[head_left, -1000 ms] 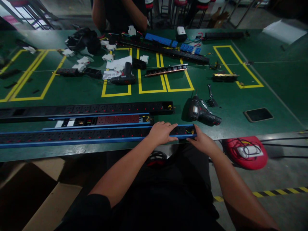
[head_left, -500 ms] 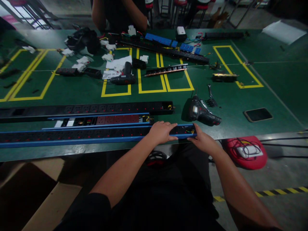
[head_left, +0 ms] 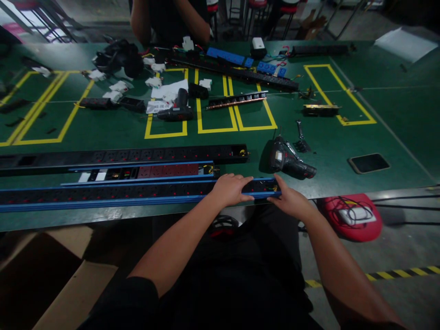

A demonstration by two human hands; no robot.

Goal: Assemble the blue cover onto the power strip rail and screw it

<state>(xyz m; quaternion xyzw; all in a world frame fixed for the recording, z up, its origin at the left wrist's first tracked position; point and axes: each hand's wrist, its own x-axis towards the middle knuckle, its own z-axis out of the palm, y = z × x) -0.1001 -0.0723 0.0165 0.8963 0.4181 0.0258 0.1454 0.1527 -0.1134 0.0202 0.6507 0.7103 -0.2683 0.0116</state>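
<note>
A long blue-edged socket strip (head_left: 172,189) lies along the near edge of the green table. My left hand (head_left: 231,189) grips it across its width, thumb on the near side and fingers over the far side. At its right end, my right hand (head_left: 288,197) holds the strip between thumb and fingers, beside small yellow wires. Just beyond lies a shorter blue-railed strip with dark red sockets (head_left: 168,170), and past that a black socket strip (head_left: 165,155). A cordless drill (head_left: 290,160) rests to the right of the strips.
A phone (head_left: 369,163) lies at the right, and a wrench (head_left: 300,130) beyond the drill. Another drill (head_left: 177,110), white connectors and more strips cover the far side, where a person (head_left: 172,20) is. A red stool (head_left: 373,229) and cardboard box (head_left: 75,293) stand below the table edge.
The fingers of my right hand have shifted very slightly to the left at the strip's end. Everything else looks the same.
</note>
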